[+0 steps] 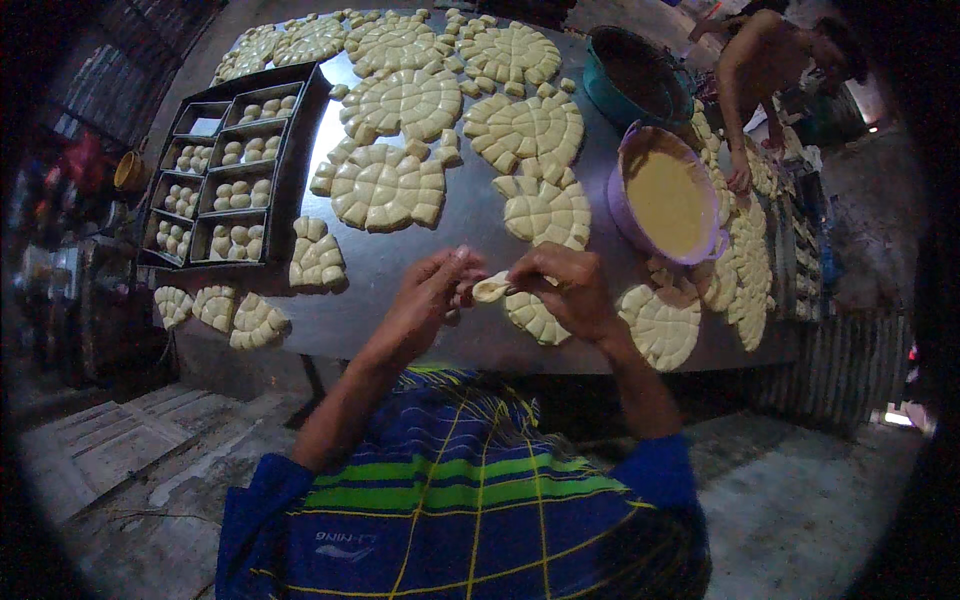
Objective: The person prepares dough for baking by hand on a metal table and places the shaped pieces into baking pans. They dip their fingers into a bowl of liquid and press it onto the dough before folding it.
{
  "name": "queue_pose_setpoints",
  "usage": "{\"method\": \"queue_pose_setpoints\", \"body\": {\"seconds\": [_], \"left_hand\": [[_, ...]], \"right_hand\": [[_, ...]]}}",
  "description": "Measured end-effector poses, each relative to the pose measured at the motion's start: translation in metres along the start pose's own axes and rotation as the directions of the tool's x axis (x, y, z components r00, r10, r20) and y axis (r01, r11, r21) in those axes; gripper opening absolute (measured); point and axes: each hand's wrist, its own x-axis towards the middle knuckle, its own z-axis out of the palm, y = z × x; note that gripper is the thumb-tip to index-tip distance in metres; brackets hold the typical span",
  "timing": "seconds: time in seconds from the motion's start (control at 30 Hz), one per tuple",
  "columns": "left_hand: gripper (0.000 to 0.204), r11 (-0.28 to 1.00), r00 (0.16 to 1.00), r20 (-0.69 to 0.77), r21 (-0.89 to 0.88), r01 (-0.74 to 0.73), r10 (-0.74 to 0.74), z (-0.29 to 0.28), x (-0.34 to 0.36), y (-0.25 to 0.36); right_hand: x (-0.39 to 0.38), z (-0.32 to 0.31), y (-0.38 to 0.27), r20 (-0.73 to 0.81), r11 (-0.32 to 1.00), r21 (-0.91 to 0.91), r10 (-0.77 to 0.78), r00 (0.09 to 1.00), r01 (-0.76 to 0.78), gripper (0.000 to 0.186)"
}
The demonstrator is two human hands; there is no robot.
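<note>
My left hand [435, 282] and my right hand [560, 280] meet above the metal table [400, 280], both closed on a small flattened piece of pale dough [491, 288], hollowed or folded in the middle. Behind my hands lie rounds of dough divided into wedges [385, 190], [540, 210]. Part of another divided round [535, 320] shows just beyond the held piece. A further one [660, 325] lies right of my right hand, and small clusters of cut dough [255, 320] lie to the left.
A dark compartmented tray [262, 170] holds several dough balls at left. A purple basin of yellow mixture [668, 190] and a teal basin [640, 80] stand at right. A shirtless co-worker [770, 60] reaches toward dough beside them. Stacked trays [800, 260] line the right side.
</note>
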Motion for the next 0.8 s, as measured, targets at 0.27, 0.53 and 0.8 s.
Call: {"method": "queue_pose_setpoints", "body": {"seconds": [0.27,0.53,0.8], "left_hand": [[0.03,0.904,0.931,0.364,-0.4,0.15,0.007,-0.037,0.03,-0.028],[0.032,0.965,0.998,0.026,-0.257,-0.055,0.064,-0.004,0.015,-0.012],[0.031,0.983,0.973,0.141,-0.027,-0.18,0.182,-0.004,0.001,0.002]], "right_hand": [[-0.003,0.026,-0.006,-0.117,0.941,-0.272,-0.239,0.964,0.2,0.043],[-0.005,0.061,-0.015,-0.265,0.821,-0.565,-0.269,0.926,0.077,0.03],[0.003,0.064,-0.031,-0.506,0.934,0.199,0.356,0.785,-0.295,0.02]]}}
